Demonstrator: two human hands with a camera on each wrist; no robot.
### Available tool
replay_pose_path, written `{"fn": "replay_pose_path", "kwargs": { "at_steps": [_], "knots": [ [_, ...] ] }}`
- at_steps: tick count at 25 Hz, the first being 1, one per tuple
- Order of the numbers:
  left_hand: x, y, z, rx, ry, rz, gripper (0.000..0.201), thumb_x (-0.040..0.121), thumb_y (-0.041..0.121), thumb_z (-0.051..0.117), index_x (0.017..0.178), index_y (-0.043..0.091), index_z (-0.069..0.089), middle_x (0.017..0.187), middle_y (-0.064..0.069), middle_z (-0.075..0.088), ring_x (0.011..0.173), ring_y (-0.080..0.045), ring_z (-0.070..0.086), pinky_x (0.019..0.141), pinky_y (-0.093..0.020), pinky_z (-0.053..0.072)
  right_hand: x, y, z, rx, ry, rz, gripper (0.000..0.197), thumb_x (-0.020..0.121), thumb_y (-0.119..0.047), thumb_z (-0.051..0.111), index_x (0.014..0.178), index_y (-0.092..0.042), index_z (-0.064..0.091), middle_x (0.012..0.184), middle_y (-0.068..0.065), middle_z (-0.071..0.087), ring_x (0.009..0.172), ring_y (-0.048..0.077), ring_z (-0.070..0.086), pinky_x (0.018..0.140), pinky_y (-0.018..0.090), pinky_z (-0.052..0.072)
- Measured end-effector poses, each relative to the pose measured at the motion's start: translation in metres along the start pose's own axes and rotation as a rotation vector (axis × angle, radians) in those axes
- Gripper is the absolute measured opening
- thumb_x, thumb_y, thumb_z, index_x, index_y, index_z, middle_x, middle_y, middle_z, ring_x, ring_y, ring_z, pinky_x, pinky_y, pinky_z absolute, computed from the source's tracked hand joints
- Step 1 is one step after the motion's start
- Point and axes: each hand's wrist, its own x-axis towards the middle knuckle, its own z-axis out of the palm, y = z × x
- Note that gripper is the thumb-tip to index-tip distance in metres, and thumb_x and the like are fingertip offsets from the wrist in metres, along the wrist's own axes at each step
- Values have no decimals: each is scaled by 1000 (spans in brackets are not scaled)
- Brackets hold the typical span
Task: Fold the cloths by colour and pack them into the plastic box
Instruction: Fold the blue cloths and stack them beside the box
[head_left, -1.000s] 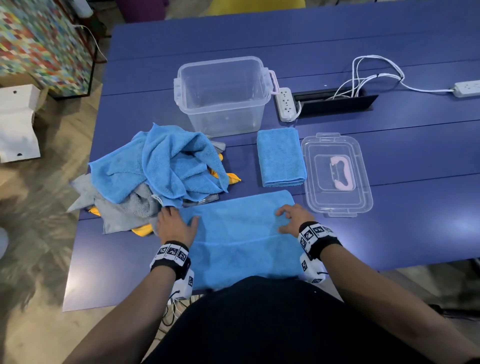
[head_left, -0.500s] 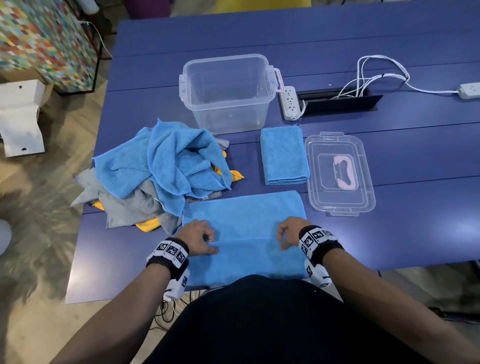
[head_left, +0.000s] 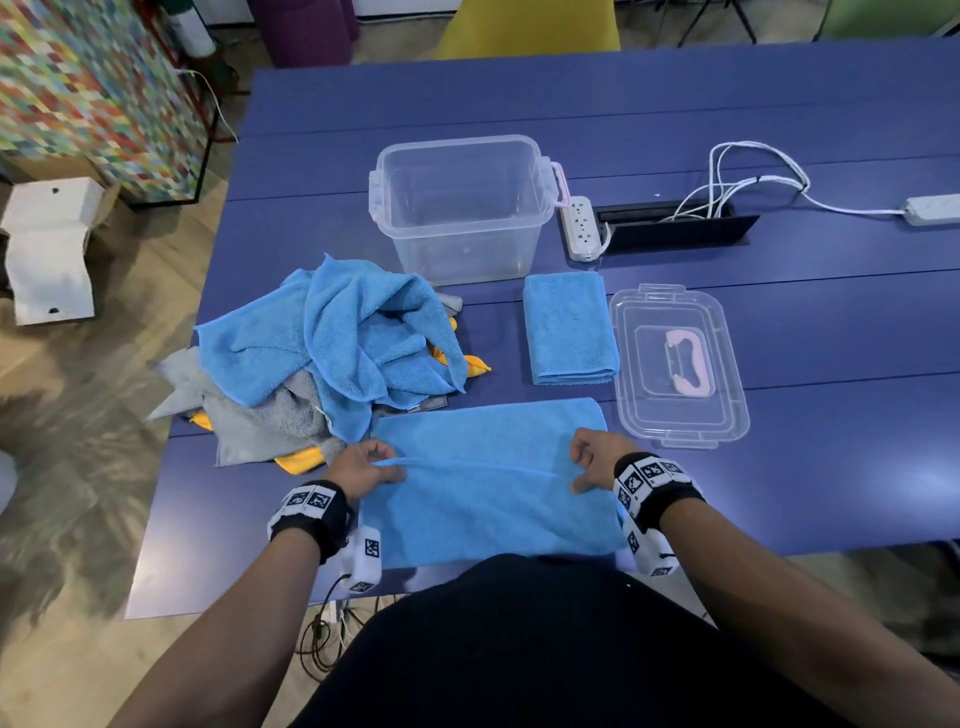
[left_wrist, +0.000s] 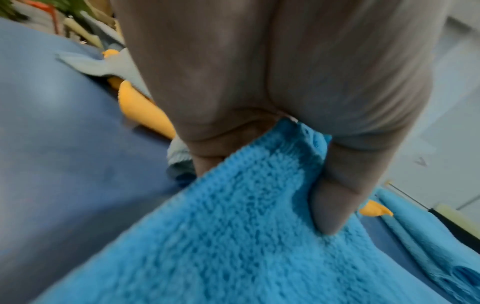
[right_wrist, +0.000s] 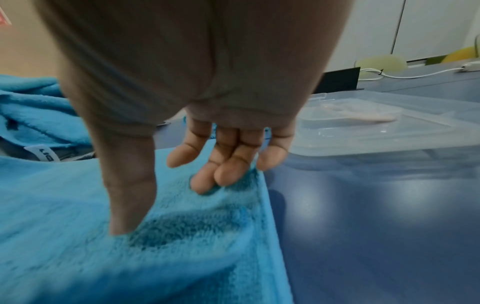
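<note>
Leftmost, a heap of cloths lies on the bench. Beside it, the left hand pinches a raised ridge of the flat blue cloth, fingers clamped on it; the right hand pinches the same ridge. Beyond stand the plastic box, a folded blue cloth and, rightmost, the lid.

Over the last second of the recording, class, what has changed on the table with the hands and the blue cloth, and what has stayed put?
Both hands slid back from the cloth's far edge toward the person. The left hand and right hand, flat before, now pinch the spread blue cloth along its middle, raising a ridge. Unchanged: the folded blue cloth, the cloth pile, the empty plastic box and its lid.
</note>
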Motion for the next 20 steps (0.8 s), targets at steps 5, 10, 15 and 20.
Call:
{"fn": "replay_pose_path", "kwargs": {
  "at_steps": [5,10,15,20],
  "knots": [
    [-3,-15,4,14,4,-41,18,73,4,79,79,14,65,73,3,62,71,-15,54,64,-24,42,2,-8,-1,-151,-13,101,24,68,-30,81,82,-28,62,88,-11,64,85,15,63,75,27,54],
    [-4,-12,-2,14,-44,-65,15,53,12,66,62,18,57,62,4,55,65,-16,46,64,-26,38,-1,-5,-4,-139,13,108,16,67,-32,67,78,-29,57,87,-9,65,81,15,64,67,25,52],
    [-2,-10,1,113,-61,-70,14,62,6,66,63,18,58,64,1,55,64,-17,45,61,-27,37,3,-4,1,-276,-49,114,42,59,-35,84,87,-32,53,89,-12,63,87,17,59,90,35,38],
    [-2,-7,0,147,-58,-55,14,61,15,65,63,18,52,60,2,49,57,-16,39,55,-25,30,1,-1,-1,-260,-73,124,26,63,-27,79,86,-28,67,82,-16,63,80,11,61,71,21,44]
  ]
}}
